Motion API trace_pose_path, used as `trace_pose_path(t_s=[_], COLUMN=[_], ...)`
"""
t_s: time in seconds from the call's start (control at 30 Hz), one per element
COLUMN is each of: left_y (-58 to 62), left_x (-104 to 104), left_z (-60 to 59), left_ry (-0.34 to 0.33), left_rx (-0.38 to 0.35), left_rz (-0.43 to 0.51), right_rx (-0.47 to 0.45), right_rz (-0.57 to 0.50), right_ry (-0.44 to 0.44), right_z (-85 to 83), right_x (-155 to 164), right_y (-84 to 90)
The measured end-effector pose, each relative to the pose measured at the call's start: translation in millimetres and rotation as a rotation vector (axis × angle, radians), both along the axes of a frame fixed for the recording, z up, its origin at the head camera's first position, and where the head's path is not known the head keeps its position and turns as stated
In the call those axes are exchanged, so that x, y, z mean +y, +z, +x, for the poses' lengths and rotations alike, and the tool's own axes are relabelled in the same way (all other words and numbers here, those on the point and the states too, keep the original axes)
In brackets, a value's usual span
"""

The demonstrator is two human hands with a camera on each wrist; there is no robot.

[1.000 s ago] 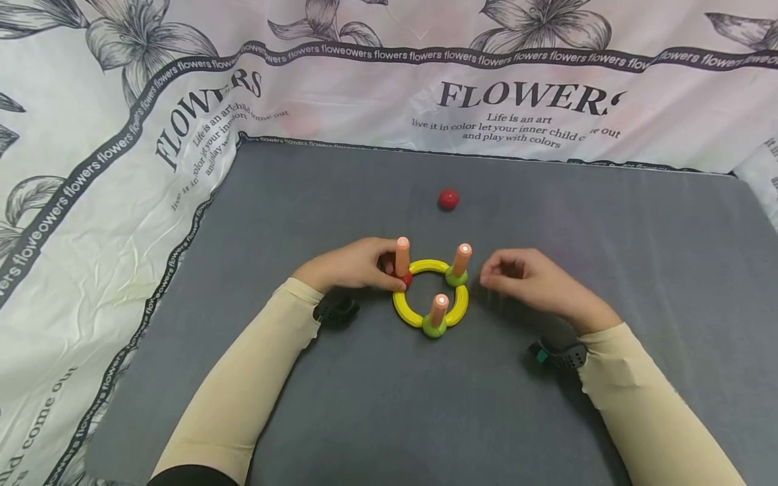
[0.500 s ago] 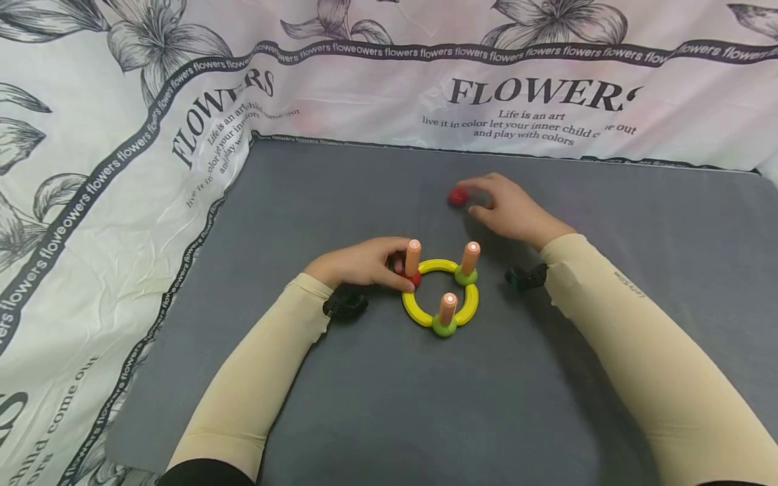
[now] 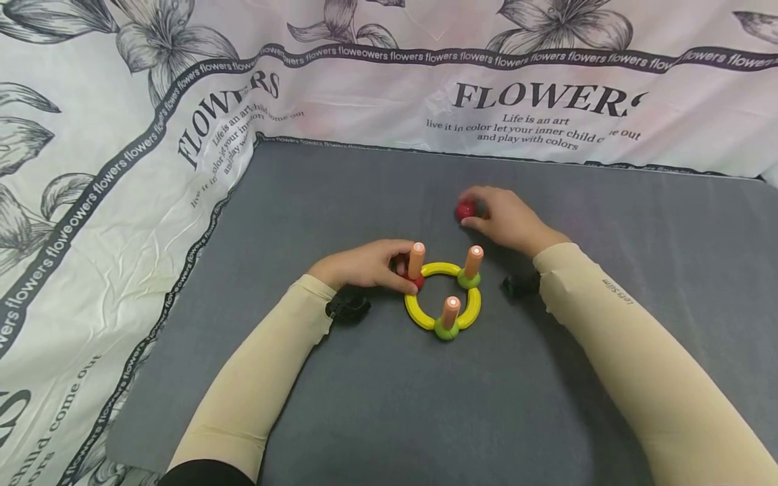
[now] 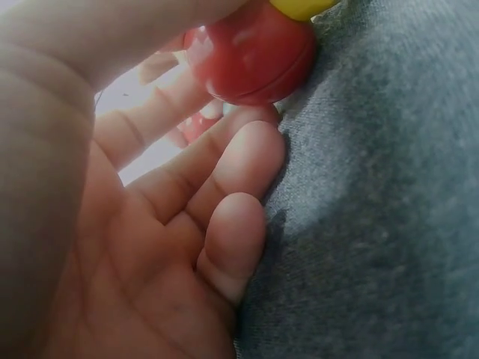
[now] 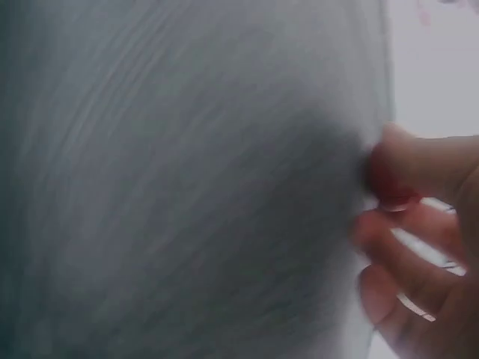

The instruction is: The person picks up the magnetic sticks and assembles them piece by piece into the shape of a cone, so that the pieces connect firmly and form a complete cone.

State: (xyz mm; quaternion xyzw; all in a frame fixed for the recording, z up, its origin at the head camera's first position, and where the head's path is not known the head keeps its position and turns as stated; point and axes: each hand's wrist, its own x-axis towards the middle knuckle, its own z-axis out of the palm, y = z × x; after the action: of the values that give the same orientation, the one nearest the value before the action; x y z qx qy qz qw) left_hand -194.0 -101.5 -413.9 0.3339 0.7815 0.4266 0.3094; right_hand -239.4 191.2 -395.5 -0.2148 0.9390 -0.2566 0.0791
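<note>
A yellow ring (image 3: 423,316) lies on the grey mat (image 3: 377,405) with three orange pegs standing on it. Two pegs (image 3: 473,258) (image 3: 451,310) rise from green knobs, and the left peg (image 3: 416,259) from a red knob (image 4: 251,52). My left hand (image 3: 404,270) holds that red knob at the ring's left side, fingers curled round it. Beyond the ring, my right hand (image 3: 474,210) pinches a small red ball (image 3: 465,210) low over the mat. The blurred right wrist view shows the ball (image 5: 389,183) between the fingertips (image 5: 419,161).
A white flower-print cloth (image 3: 121,169) covers the left side and the back wall behind the mat. Black wrist straps (image 3: 348,309) (image 3: 519,285) sit by both cuffs. Bare mat stretches in front of and to the right of the ring.
My right hand left the ring's right side, reached back to the red ball and closed its fingers on it. The left hand stayed on the red knob.
</note>
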Motion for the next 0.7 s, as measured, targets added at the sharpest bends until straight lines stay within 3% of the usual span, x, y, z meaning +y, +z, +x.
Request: trace_pose_path(t_s=[0.13,0.47,0.7], left_y=[0.6,2.2,-2.3], left_x=[2,2,-2], left_z=[0.7,0.1,1.3], left_ry=[0.005,0.022,0.008], left_rx=[-0.010,0.010,0.027], left_rz=[0.005,0.009,0.014], right_rx=[-0.007,0.038,0.076], right_rz=[-0.023,-0.172,-0.293], right_ry=[-0.021,-0.095,-0.108], right_z=[14.9,73.1,102.0], right_x=[-2,5,8], right_y=[12.6,58.9,71.1])
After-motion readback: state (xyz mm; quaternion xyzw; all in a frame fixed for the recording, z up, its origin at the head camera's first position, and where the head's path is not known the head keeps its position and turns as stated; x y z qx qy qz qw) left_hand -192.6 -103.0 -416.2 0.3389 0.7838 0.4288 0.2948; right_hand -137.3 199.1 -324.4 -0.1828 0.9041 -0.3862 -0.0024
